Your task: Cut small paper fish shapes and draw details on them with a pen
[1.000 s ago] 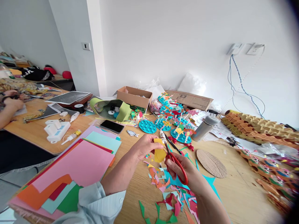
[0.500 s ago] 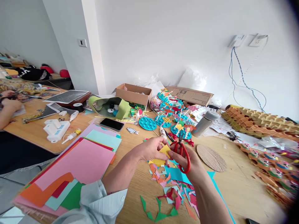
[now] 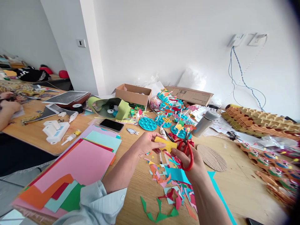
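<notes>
My left hand (image 3: 146,144) pinches a small yellow paper piece (image 3: 166,144) above the wooden table (image 3: 234,187). My right hand (image 3: 187,157) grips red-handled scissors (image 3: 187,151) with fingers through the loops, its thumb touching the yellow piece's right end. Below both hands lies a heap of coloured paper scraps (image 3: 172,189) on a turquoise sheet (image 3: 178,175). A white glue bottle (image 3: 163,133) lies just beyond the hands.
Stacked coloured sheets (image 3: 77,165) lie at the left. A phone (image 3: 112,125), a cardboard box (image 3: 133,93), teal craft discs (image 3: 147,123), a metal flask (image 3: 205,122), a cardboard oval (image 3: 212,157) and paper figures (image 3: 269,165) crowd the table. Another person's hand (image 3: 8,107) works at far left.
The scissors swung from pointing up-left to blades up and away from the paper. The yellow piece turned flat and rose slightly between both hands.
</notes>
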Available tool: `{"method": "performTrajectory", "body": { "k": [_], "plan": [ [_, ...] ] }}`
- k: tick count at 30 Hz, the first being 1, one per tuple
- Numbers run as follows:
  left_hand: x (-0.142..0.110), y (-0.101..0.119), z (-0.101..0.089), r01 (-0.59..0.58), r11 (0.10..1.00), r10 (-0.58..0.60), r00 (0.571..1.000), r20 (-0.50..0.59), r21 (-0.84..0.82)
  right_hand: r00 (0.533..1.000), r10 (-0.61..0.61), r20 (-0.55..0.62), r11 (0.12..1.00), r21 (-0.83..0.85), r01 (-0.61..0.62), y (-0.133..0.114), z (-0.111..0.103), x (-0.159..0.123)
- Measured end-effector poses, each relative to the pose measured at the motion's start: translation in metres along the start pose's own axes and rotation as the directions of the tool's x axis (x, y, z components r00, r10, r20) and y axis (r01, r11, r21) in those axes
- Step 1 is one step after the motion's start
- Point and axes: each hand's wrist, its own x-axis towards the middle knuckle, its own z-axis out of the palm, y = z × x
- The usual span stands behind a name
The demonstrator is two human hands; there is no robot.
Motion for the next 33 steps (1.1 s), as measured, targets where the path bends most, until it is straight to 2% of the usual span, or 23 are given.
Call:
{"method": "performTrajectory", "body": {
  "k": [8, 14, 17, 19, 22, 25, 27, 30, 33],
  "plan": [
    [0.001, -0.004, 0.013, -0.02, 0.972, 0.013, 0.999, -0.032, -0.235, 0.977, -0.15, -0.152, 0.988, -0.056, 0.143, -0.001, 0.006, -0.002],
    [0.001, -0.008, 0.02, 0.047, 0.982, -0.042, 0.999, 0.033, -0.182, 0.983, -0.142, -0.117, 0.99, -0.021, 0.141, 0.0, 0.007, -0.002],
    [0.001, -0.008, 0.02, 0.041, 0.984, -0.039, 0.999, 0.015, -0.172, 0.988, -0.117, -0.099, 0.993, 0.02, 0.119, -0.001, 0.008, -0.002],
    [0.002, -0.009, 0.02, 0.012, 0.98, -0.02, 0.999, -0.04, -0.199, 0.993, -0.102, -0.057, 0.994, 0.025, 0.103, -0.002, 0.009, -0.003],
    [0.004, -0.009, 0.018, -0.046, 0.966, 0.014, 0.992, -0.127, -0.254, 0.993, -0.075, 0.095, 0.997, 0.018, 0.074, -0.004, 0.01, -0.006],
    [0.004, -0.007, 0.017, -0.088, 0.955, 0.029, 0.978, -0.205, -0.284, 0.96, -0.019, 0.279, 0.999, -0.036, 0.03, -0.007, 0.012, -0.009],
    [0.004, -0.005, 0.017, -0.112, 0.948, 0.038, 0.969, -0.242, -0.299, 0.934, 0.021, 0.358, 0.995, -0.097, 0.014, -0.009, 0.014, -0.01],
    [0.004, -0.003, 0.016, -0.138, 0.935, 0.052, 0.964, -0.26, -0.328, 0.91, 0.06, 0.411, 0.988, -0.156, 0.005, -0.01, 0.016, -0.011],
    [0.004, -0.003, 0.016, -0.131, 0.935, 0.042, 0.964, -0.263, -0.33, 0.905, 0.069, 0.421, 0.986, -0.165, 0.001, -0.01, 0.017, -0.011]
  ]
}}
